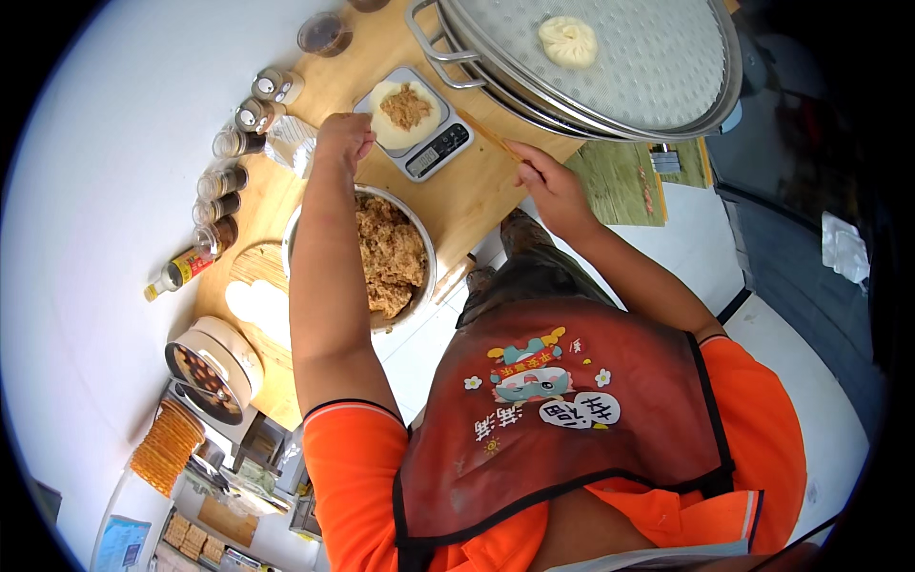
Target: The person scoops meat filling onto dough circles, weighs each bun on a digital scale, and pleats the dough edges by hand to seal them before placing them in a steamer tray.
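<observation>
A round dough wrapper [386,136] with minced filling [406,106] on its middle lies on a digital kitchen scale [437,151]. My left hand [348,139] is at the wrapper's left edge, fingers curled; whether it pinches the dough is hard to tell. In my right hand [547,179] is a thin wooden stick [486,131], its far end near the scale's right side. Below the scale stands a metal bowl [431,286] of minced filling [389,254], partly behind my left forearm. One pleated bun [568,43] sits on the large steamer tray [658,64].
Several spice jars [221,182] and a sauce bottle [179,273] line the wall side. White dough rounds [261,304] lie on a wooden board [257,261]. A lidded pot [214,365] stands at the lower left. The steamer's handle [447,53] juts over the wooden table [468,214].
</observation>
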